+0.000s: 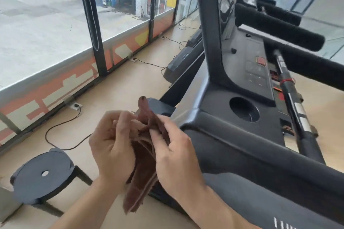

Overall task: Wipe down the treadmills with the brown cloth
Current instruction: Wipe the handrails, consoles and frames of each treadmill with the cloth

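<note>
Both hands on the brown cloth (pixel 143 163), held in the air left of the treadmill (pixel 242 135): left hand (pixel 111 145) and right hand (pixel 173 152) each curl fingers round its folds. Cloth not touching the console. Round stool (pixel 42 173) low left, floor cables (pixel 61 128) beyond, windows (pixel 46 24) behind.

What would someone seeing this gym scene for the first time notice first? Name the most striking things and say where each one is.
The eye lands on the two hands, left and right, low in the centre, both gripping a folded brown cloth between them. Filling the right side is a black treadmill with a round cup holder. At lower left stands a dark round stool on the pale floor.
</note>
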Demonstrator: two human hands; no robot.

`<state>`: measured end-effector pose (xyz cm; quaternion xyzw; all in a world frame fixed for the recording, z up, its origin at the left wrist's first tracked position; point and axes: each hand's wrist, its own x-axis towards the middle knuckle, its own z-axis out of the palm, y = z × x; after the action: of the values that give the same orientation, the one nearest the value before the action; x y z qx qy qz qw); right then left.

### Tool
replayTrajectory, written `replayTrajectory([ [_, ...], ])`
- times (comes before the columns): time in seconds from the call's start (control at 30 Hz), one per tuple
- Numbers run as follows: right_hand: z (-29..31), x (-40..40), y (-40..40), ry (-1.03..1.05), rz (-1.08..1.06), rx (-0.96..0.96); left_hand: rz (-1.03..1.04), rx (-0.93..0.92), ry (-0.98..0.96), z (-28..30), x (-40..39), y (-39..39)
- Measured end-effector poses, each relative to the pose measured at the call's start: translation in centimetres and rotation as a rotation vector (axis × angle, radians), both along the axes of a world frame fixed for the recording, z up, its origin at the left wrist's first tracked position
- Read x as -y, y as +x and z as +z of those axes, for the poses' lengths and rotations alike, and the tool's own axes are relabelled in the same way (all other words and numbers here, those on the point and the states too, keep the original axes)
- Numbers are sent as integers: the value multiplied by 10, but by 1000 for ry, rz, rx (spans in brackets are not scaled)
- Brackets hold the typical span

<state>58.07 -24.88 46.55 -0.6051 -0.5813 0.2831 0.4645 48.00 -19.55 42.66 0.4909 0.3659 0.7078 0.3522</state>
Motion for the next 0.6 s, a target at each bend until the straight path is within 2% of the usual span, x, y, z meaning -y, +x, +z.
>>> replayTrajectory([
  [0.1, 63, 7, 37, 143, -120, -48, -87, -42, 298, 30, 13, 27],
  [0.13, 80, 6, 54, 177, -175, -59, -120, -81, 342, 35, 13, 34],
  [0.17, 94, 1, 74, 199, -258, 15, -145, -141, 351, 37, 11, 43],
  [0.2, 105, -5, 94, 182, -368, 198, -161, -239, 336, 36, 8, 51],
  [0.27, 111, -14, 127, 14, -522, 673, -194, -580, 265, 28, 4, 71],
  [0.3, 107, -16, 139, -94, -499, 823, -209, -764, 232, 21, 3, 82],
  [0.33, 99, -19, 147, -216, -399, 893, -226, -898, 192, 14, 4, 91],
  [0.4, 76, -27, 152, -475, -126, 900, -229, -1020, 103, 9, 4, 105],
  [0.43, 63, -31, 153, -532, -28, 868, -209, -1052, 66, 10, 4, 109],
  [0.6, 29, -60, 162, -318, 40, 809, -194, -1249, -136, 38, -14, 121],
])
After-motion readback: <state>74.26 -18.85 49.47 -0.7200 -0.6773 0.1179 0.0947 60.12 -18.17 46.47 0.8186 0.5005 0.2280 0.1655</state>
